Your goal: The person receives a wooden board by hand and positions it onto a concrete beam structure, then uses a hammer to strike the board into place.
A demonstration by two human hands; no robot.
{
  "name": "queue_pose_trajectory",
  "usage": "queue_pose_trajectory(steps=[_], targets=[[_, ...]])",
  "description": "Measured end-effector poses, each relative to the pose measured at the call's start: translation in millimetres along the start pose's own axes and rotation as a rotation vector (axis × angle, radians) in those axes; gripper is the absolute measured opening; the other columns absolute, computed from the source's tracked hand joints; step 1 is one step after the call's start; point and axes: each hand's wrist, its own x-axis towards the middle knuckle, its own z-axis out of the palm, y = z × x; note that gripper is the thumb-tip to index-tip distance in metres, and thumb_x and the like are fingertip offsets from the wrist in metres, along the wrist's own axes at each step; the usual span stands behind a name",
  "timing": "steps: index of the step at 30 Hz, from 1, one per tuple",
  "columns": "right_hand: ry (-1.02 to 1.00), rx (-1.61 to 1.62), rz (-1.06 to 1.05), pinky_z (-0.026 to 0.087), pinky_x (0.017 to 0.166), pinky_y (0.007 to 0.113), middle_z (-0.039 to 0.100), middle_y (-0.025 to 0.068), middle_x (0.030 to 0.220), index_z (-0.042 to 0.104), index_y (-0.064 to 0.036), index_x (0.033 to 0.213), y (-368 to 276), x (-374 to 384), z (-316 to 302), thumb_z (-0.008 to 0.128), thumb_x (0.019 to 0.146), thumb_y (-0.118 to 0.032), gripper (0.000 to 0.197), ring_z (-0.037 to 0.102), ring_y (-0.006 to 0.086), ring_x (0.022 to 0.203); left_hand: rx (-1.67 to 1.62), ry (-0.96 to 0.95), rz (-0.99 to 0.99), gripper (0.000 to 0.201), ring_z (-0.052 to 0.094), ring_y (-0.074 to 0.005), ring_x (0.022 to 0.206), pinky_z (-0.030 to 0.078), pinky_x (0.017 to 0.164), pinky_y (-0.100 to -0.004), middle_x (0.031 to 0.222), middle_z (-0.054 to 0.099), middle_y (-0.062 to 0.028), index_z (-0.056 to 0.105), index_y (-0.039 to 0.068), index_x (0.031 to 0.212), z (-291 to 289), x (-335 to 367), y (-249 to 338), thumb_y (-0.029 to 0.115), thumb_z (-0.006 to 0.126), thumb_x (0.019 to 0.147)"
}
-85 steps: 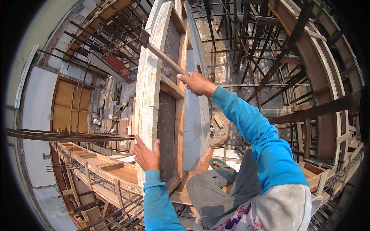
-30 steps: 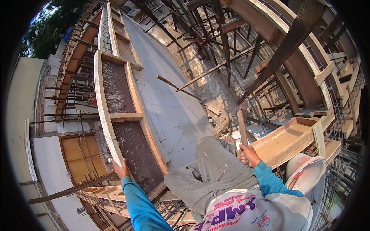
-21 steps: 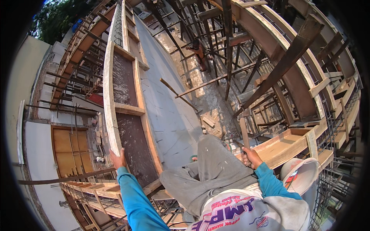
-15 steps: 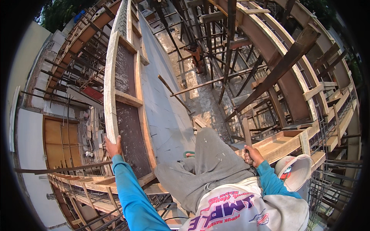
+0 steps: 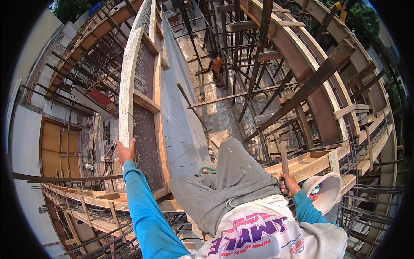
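My left hand (image 5: 125, 151) grips the pale timber edge (image 5: 126, 116) of a long wooden formwork trough, thumb on the inner side and fingers over the outer side. Dark panel (image 5: 145, 129) lines the trough, with short crosspieces (image 5: 146, 101) spanning it. In my right hand (image 5: 290, 184), beside my right hip, is a hammer (image 5: 283, 159). Its wooden handle points up and its head is small and hard to make out. The hammer touches no timber that I can see. My grey-trousered legs (image 5: 228, 172) are bent between both hands.
A pale bowl-shaped container (image 5: 330, 190) with a red and blue item inside sits beside my right arm. Timber forms (image 5: 310, 166) cross at right. Far below, a person in orange (image 5: 217, 65) is among dark props (image 5: 261, 47). Rebar (image 5: 371, 203) sticks out at lower right.
The view has shifted slightly. My right hand and the hammer sit a little lower and further right. My left hand keeps its hold on the timber. The person below shows more plainly.
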Motion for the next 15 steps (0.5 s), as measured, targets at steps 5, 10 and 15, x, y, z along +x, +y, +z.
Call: queue_pose_trajectory(steps=[5, 10, 15], targets=[[0.063, 0.058, -0.103, 0.036, 0.036, 0.028, 0.042, -0.0016, 0.054, 0.047, -0.0098, 0.080, 3.9, -7.4, 0.6, 0.054, 0.090, -0.031, 0.024, 0.039, 0.0105, 0.040, 0.021, -0.019, 0.008, 0.093, 0.038, -0.0379, 0.128, 0.033, 0.103, -0.0527, 0.142, 0.037, -0.0189, 0.024, 0.013, 0.146, -3.2, 1.8, 9.2, 0.058, 0.065, 0.074], [0.105, 0.029, -0.312, 0.037, 0.035, 0.027, 0.042, -0.0009, 0.056, 0.043, -0.0098, 0.084, -2.7, -20.0, -3.9, 0.055, 0.091, -0.034, 0.028, 0.041, 0.0103, 0.040, 0.017, -0.020, 0.030, 0.093, 0.039, -0.0375, 0.128, 0.034, 0.102, -0.0516, 0.141, 0.038, -0.0197, 0.025, 0.014, 0.146, 13.7, 8.1, -7.5, 0.062, 0.061, 0.075], [0.164, 0.110, -0.597, 0.036, 0.037, 0.025, 0.042, -0.0005, 0.057, 0.043, -0.0099, 0.085, 3.3, -55.6, 3.3, 0.057, 0.091, -0.034, 0.028, 0.041, 0.0092, 0.042, 0.040, 0.013, 0.062, 0.096, 0.041, -0.0386, 0.125, 0.035, 0.102, -0.0515, 0.138, 0.042, -0.0198, 0.026, 0.011, 0.145, 25.5, 17.9, -27.7, 0.063, 0.063, 0.073]])
